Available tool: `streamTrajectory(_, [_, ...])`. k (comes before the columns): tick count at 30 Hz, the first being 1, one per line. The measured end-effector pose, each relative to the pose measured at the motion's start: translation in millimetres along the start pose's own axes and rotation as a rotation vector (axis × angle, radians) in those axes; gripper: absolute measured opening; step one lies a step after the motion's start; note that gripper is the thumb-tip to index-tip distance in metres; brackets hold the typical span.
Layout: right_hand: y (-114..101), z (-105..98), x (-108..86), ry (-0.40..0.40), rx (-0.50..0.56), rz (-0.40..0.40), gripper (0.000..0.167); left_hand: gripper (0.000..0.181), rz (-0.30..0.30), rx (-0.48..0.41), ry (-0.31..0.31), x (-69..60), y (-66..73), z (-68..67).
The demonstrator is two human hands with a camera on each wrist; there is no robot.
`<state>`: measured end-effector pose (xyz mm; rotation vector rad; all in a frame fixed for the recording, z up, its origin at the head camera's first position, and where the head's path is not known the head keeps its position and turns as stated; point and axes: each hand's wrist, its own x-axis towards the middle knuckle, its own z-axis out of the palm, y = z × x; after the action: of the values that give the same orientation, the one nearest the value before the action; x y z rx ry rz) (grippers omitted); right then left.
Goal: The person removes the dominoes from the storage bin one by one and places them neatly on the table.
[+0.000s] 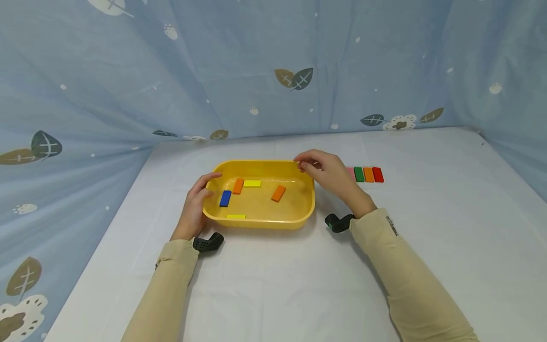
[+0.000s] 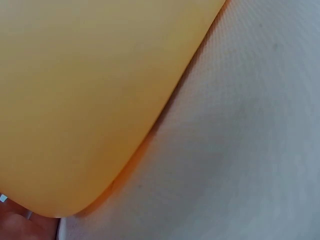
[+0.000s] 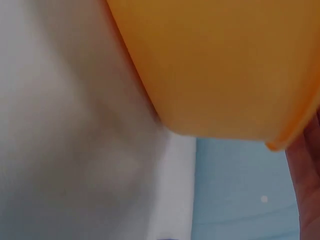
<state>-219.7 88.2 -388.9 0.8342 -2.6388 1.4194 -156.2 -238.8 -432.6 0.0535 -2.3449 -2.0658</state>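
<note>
A yellow plastic basin (image 1: 260, 223) stands on the white cloth. In the head view my left hand (image 1: 194, 206) grips its left end, thumb over the rim. Inside lie a blue tile (image 1: 225, 198), an orange tile (image 1: 238, 186), a yellow tile (image 1: 252, 184), another orange tile (image 1: 278, 193) and a yellow tile (image 1: 236, 216) partly hidden by the front wall. My right hand (image 1: 329, 173) hovers at the back right corner, fingers loosely bent over the rim; nothing shows between them. Both wrist views mostly show the basin's outer wall (image 2: 90, 100).
Right of the basin, tiles form a row: a pink tile (image 1: 351, 173) partly behind my right hand, a green tile (image 1: 359, 174), an orange tile (image 1: 368, 175) and a red tile (image 1: 378, 174). A blue patterned curtain (image 1: 239, 71) hangs behind the table.
</note>
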Motion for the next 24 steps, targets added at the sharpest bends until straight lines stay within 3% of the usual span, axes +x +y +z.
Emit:
streamTrajectory(10, [-9.3,14.5,-1.9,-0.132,-0.063,0.012,0.025,0.047,0.010,-0.001,-0.003,-0.9,-1.9,-0.4])
streamTrajectory(20, [-24.3,34.2,-4.7,-0.300,-0.361,-0.026,0.029,0.048,0.024,0.005,-0.001,0.4,-3.8,-0.9])
streamTrajectory(24, [-26.7,38.6,-5.2,-0.312,-0.449,-0.059,0.030,0.048,0.018,0.001,0.001,0.6,-2.4,-0.6])
